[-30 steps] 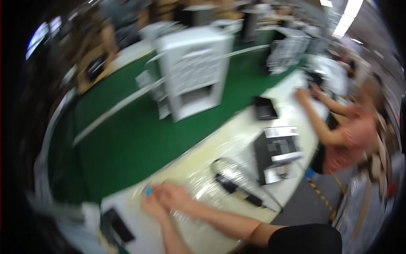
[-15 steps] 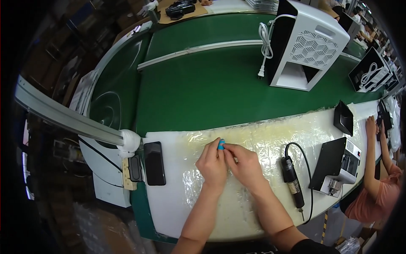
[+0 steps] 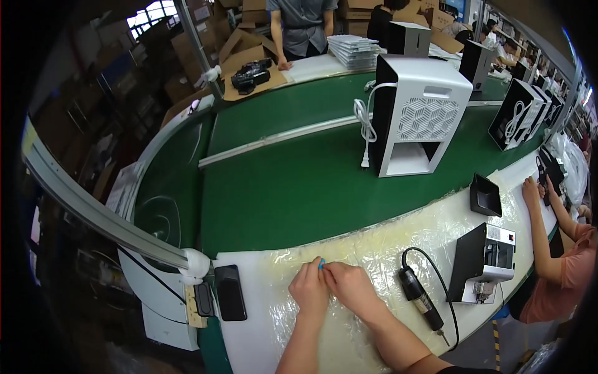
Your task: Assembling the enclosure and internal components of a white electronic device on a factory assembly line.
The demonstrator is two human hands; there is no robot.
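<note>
Both hands meet above the film-covered white work mat (image 3: 367, 246), fingertips pinched together. Between them shows a small bright blue piece (image 3: 321, 264), too small and too covered to tell its kind. My left hand (image 3: 308, 290) has its fingers curled against the piece's left side. From the right, my right hand (image 3: 350, 285) presses thumb and fingers to it. Right of my hands lies a black electric screwdriver (image 3: 422, 300) with a looped cord. Further right stands a black-and-white screw feeder (image 3: 483, 265). A black phone (image 3: 230, 293) lies left of my hands.
A white appliance (image 3: 427, 112) with a hanging power cord stands on the green conveyor (image 3: 274, 193). A black tray (image 3: 484, 196) sits at the mat's far right. A metal post (image 3: 106, 212) rises at left. A co-worker's hands (image 3: 539, 190) are at the right.
The view has tilted up, so the bench appears lower and people at the back come into sight. Both hands stay together at the blue piece, less of which shows.
</note>
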